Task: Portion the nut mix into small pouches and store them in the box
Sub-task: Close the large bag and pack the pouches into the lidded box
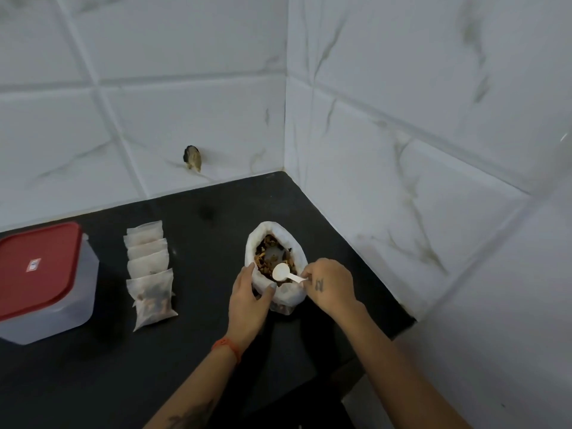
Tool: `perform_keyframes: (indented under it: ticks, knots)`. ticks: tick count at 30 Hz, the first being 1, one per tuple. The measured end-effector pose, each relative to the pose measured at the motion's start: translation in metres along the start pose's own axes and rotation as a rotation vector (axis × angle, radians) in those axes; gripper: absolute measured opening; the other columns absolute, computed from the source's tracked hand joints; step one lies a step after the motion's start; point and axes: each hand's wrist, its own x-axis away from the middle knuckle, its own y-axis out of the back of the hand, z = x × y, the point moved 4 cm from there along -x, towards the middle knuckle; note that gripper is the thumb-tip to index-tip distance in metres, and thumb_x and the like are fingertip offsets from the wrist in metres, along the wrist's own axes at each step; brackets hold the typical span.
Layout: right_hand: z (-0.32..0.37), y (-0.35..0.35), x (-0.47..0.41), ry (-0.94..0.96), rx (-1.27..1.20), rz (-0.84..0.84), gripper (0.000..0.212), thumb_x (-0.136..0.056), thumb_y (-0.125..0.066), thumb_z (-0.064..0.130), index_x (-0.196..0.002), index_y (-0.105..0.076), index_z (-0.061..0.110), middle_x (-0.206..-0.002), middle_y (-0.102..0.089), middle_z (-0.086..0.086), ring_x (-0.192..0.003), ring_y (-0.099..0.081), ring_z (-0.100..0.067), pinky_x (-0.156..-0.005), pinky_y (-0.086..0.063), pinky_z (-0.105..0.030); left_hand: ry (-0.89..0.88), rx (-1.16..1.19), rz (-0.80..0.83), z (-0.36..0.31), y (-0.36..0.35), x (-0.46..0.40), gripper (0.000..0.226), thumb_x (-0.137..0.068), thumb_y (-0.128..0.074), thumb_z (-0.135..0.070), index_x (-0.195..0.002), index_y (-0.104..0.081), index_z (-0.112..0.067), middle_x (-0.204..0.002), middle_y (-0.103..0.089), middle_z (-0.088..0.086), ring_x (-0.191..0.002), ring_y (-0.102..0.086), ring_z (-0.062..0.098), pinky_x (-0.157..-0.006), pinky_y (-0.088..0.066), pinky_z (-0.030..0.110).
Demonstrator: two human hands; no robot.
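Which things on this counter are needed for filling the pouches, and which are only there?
For the job:
- bag of nut mix
- white scoop
- row of pouches
- box with red lid
- left hand, right hand

Only there:
- dark fitting on the wall
- black counter

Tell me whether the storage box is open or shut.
Shut. The red lid sits flat over the whole top of the box, with no gap showing.

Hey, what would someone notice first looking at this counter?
Probably the open bag of nut mix near the counter's corner, the left hand gripping its rim and the right hand pinching a white scoop over it. Further left lie overlapping pouches and a red-lidded box.
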Motion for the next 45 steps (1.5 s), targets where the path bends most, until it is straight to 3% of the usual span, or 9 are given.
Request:
perform_keyframes:
  ticks: [6,13,18,30,35,38,40,42,45]
  knots:
    - [-0.007,0.001,-0.006,-0.094,-0.044,0.123,0.018,-0.086,-0.067,0.029,-0.102,-0.07,0.021,-0.095,-0.07,0.002,-0.085,-0.065,-0.014,-0.076,-0.052,-0.025,0.03,0.012,0.008,0.008,0.0,-0.002,0.062,-0.087,-0.066,-0.023,-0.142,-0.037,-0.02,-0.145,-0.038,0.003,-0.131,-0.043,0.021,-0.107,-0.04,0.044]
    - [-0.056,0.02,0.001,-0.325,-0.385,-0.021,0.004,-0.078,-0.073,0.026,-0.081,-0.073,0.025,-0.078,-0.069,0.008,-0.075,-0.061,-0.008,-0.063,-0.04,-0.015,0.053,0.027,0.031,0.011,0.004,-0.006,0.061,-0.084,-0.069,-0.028,-0.137,-0.04,-0.025,-0.139,-0.044,-0.001,-0.126,-0.048,0.018,-0.103,-0.044,0.043]
    - [-0.09,0.003,0.004,-0.492,-0.414,-0.038,0.001,-0.079,-0.072,0.018,-0.079,-0.073,0.019,-0.079,-0.07,-0.001,-0.08,-0.065,-0.019,-0.063,-0.039,-0.021,0.065,0.014,0.03,0.008,0.01,-0.011,0.056,-0.083,-0.07,-0.026,-0.133,-0.044,-0.024,-0.13,-0.04,-0.007,-0.118,-0.049,0.014,-0.092,-0.044,0.025]
    - [-0.089,-0.002,-0.003,-0.531,-0.308,-0.043,0.034,-0.081,-0.068,0.012,-0.115,-0.066,0.015,-0.11,-0.069,-0.008,-0.106,-0.061,-0.026,-0.091,-0.048,-0.034,0.095,0.024,0.051,0.005,0.025,-0.029,0.049,-0.087,-0.066,-0.019,-0.132,-0.046,-0.021,-0.136,-0.04,0.003,-0.101,-0.06,0.012,-0.08,-0.048,0.02]
    - [-0.058,0.01,-0.012,-0.462,-0.418,-0.128,0.029,-0.084,-0.067,0.018,-0.112,-0.069,0.016,-0.107,-0.07,-0.002,-0.102,-0.064,-0.02,-0.089,-0.045,-0.024,0.137,0.028,0.042,0.001,0.03,-0.042,0.055,-0.089,-0.063,-0.024,-0.138,-0.039,-0.02,-0.14,-0.042,0.004,-0.103,-0.057,0.012,-0.091,-0.049,0.031]
    - [-0.029,0.0,-0.028,-0.429,-0.441,0.035,0.036,-0.089,-0.06,0.028,-0.123,-0.063,0.015,-0.121,-0.064,-0.003,-0.111,-0.059,-0.019,-0.094,-0.041,-0.024,0.288,0.111,0.069,0.007,0.03,-0.055,0.062,-0.092,-0.059,-0.024,-0.146,-0.03,-0.015,-0.14,-0.046,0.008,-0.114,-0.056,0.022,-0.098,-0.048,0.041]
    - [-0.017,-0.01,-0.038,-0.456,-0.382,0.168,0.033,-0.09,-0.058,0.029,-0.119,-0.063,0.013,-0.114,-0.065,-0.007,-0.105,-0.06,-0.021,-0.083,-0.046,-0.026,0.393,0.202,0.124,0.01,0.027,-0.06,0.06,-0.091,-0.06,-0.018,-0.144,-0.033,-0.011,-0.129,-0.056,0.01,-0.112,-0.059,0.024,-0.095,-0.051,0.041]
    - [-0.009,-0.013,-0.046,-0.453,-0.319,0.198,0.012,-0.086,-0.06,0.023,-0.086,-0.063,0.011,-0.083,-0.062,-0.005,-0.075,-0.059,-0.016,-0.057,-0.041,-0.02,0.418,0.229,0.161,0.01,0.026,-0.065,0.044,-0.087,-0.063,-0.01,-0.129,-0.052,-0.006,-0.111,-0.065,0.009,-0.1,-0.064,0.022,-0.088,-0.055,0.039]
    - [0.003,-0.006,-0.055,-0.408,-0.207,0.115,0.027,-0.084,-0.061,0.018,-0.062,-0.046,0.016,-0.062,-0.045,0.003,-0.054,-0.042,-0.009,-0.046,-0.026,-0.019,0.257,0.02,0.092,0.0,0.032,-0.07,0.019,-0.08,-0.066,-0.009,-0.099,-0.065,-0.01,-0.094,-0.066,0.003,-0.088,-0.065,0.016,-0.078,-0.056,0.032]
